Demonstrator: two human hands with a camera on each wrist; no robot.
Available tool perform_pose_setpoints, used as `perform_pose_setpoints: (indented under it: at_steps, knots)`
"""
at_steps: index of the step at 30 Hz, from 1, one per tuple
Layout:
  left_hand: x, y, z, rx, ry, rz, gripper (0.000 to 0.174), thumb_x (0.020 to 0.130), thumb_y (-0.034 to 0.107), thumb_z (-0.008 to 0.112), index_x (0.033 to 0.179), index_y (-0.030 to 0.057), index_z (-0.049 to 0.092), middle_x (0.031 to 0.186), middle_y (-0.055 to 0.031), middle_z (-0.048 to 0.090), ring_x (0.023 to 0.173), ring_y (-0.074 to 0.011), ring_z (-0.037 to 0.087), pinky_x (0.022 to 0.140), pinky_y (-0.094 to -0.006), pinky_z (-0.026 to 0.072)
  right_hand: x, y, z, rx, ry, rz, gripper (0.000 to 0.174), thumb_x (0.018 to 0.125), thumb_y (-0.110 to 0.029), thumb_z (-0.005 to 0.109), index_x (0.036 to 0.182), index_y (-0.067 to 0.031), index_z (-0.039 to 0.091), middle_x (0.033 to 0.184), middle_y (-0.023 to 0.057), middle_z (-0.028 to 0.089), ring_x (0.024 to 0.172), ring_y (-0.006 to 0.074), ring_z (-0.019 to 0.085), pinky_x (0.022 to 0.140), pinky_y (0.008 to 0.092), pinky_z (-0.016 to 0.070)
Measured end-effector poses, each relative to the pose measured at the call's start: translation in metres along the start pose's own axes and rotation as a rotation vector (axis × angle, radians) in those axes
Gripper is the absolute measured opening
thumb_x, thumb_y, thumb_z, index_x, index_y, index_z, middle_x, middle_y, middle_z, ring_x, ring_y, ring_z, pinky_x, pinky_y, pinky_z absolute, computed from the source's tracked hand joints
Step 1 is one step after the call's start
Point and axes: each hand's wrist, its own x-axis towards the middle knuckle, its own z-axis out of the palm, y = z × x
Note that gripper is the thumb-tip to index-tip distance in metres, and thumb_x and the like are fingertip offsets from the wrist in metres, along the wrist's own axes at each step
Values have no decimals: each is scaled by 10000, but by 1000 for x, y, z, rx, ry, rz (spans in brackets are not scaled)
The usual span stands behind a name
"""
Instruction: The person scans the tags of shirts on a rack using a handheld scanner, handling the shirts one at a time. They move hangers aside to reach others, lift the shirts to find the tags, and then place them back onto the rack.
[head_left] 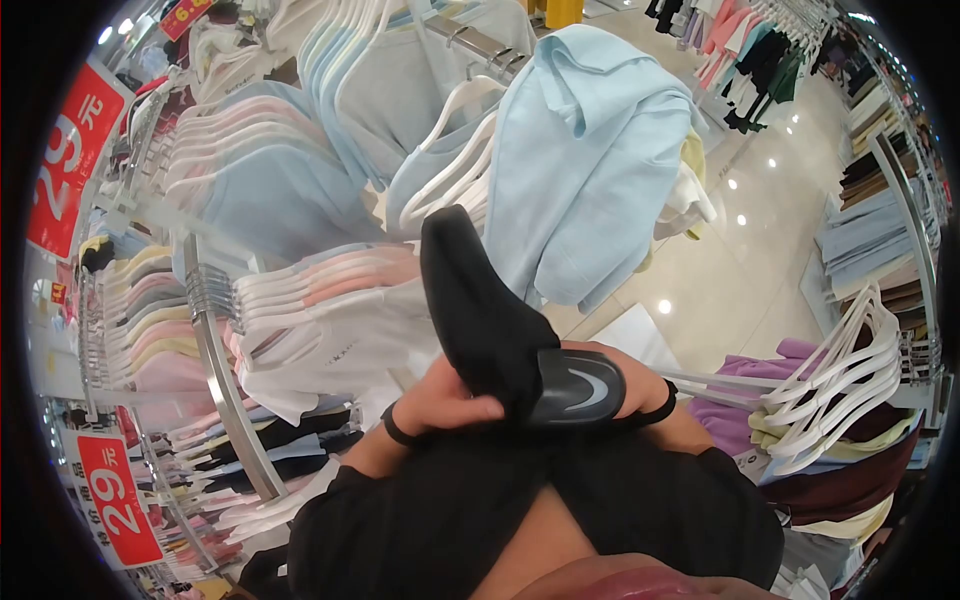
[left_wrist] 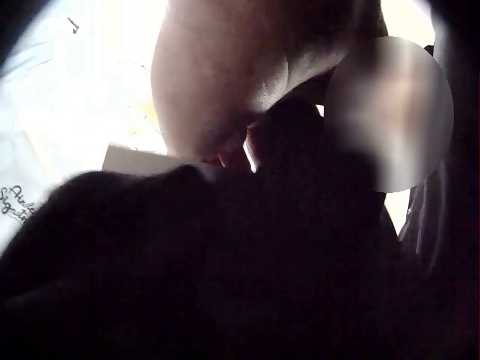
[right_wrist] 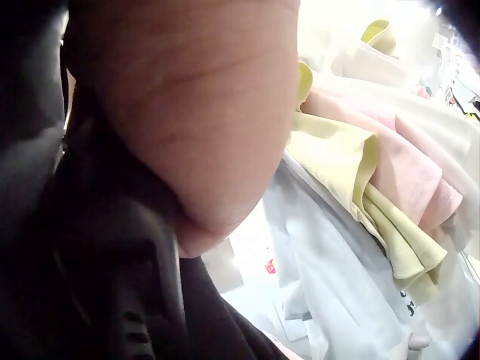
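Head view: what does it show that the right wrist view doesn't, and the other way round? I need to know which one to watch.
Only the head view: the red "29" sign, the purple garment and the pale curved mark on the dark pad.

Only the right wrist view: the dark lettering just below the yellow garment.

Both: the right hand, light blue clothing and some yellow clothing.

Clothes shop: racks (head_left: 215, 370) of shirts (head_left: 330, 340) on white hangers (head_left: 840, 390), red "29" price signs (head_left: 118, 500) at nine o'clock, shiny tiled floor (head_left: 765, 235) at two o'clock.
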Motion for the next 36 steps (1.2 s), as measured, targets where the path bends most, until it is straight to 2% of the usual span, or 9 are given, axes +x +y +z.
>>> perform_pose_setpoints:
  at_steps: [4, 13, 16, 19, 21, 24, 29, 33, 36]
  knots:
    - [6, 2, -2, 709, -206, 79, 901, 756, 366, 946, 1440, -22, 505, 1455, -205, 534, 1357, -388, 504, 1143, -449, 368, -9, -9, -3, -90, 91, -12, 904, 760, -271, 865, 1490, 59, 446, 1462, 193, 565, 1344, 298, 553, 1159, 407, 378]
    - [-19, -40, -11, 960, 51, 241, 605, 852, 181, 782, 1392, 1, 576, 1417, -202, 578, 1328, -387, 543, 1145, -431, 394, 3, -17, -3, -20, -1, -89, 938, 766, -186, 887, 1523, 67, 394, 1459, 177, 576, 1293, 250, 603, 1085, 377, 458]
    - [-29, -49, -27, 763, 225, 148, 531, 881, 183, 738, 1364, 7, 608, 1412, -191, 590, 1299, -377, 578, 1136, -421, 405, 11, -39, 6, 222, -4, 2, 780, 837, -171, 818, 1501, 30, 461, 1534, 181, 510, 1331, 269, 584, 1116, 378, 438]
    - [-20, -28, -29, 853, 506, 466, 619, 903, 40, 686, 1480, -35, 473, 1451, -193, 563, 1323, -337, 564, 1136, -460, 427, 15, -39, 8, 308, 32, -87, 692, 858, -125, 801, 1470, 16, 510, 1511, 160, 545, 1292, 248, 614, 1089, 360, 462]
    - [-7, -24, -32, 189, 671, 680, 500, 1013, 118, 575, 1461, -82, 478, 1453, -196, 553, 1278, -316, 581, 1108, -456, 461, 13, -43, 7, 211, 37, -49, 668, 829, -112, 833, 1414, 50, 557, 1415, 185, 611, 1224, 250, 646, 1044, 362, 491]
    - [7, 6, -58, 307, 846, 775, 546, 972, 14, 591, 1493, -66, 449, 1455, -191, 554, 1269, -313, 596, 1103, -453, 487, 12, -38, 3, 128, -19, -58, 601, 834, -126, 834, 1353, 68, 603, 1386, 201, 629, 1202, 261, 655, 1020, 368, 506]
    - [107, 118, -32, 287, 595, 955, 379, 957, -14, 633, 1331, -71, 607, 1276, -168, 679, 1119, -264, 685, 993, -393, 556, 18, -28, 3, -22, -77, -140, 478, 887, -187, 780, 1278, 53, 645, 1367, 216, 631, 1200, 301, 658, 1015, 385, 508]
    - [212, 181, -13, 550, 397, 673, 310, 1017, 155, 635, 1238, -58, 672, 1212, -125, 717, 1154, -207, 664, 995, -372, 529, 19, -23, 5, -39, -125, -158, 586, 857, -222, 771, 1370, 8, 605, 1387, 174, 643, 1244, 315, 641, 1054, 389, 480]
    - [274, 177, 13, 959, 353, 710, 716, 920, 362, 759, 1431, -54, 479, 1350, -298, 598, 1278, -389, 580, 1095, -421, 444, 13, -24, 5, -70, -127, -121, 648, 831, -223, 777, 1416, -19, 591, 1405, 152, 645, 1258, 322, 635, 1069, 390, 469]
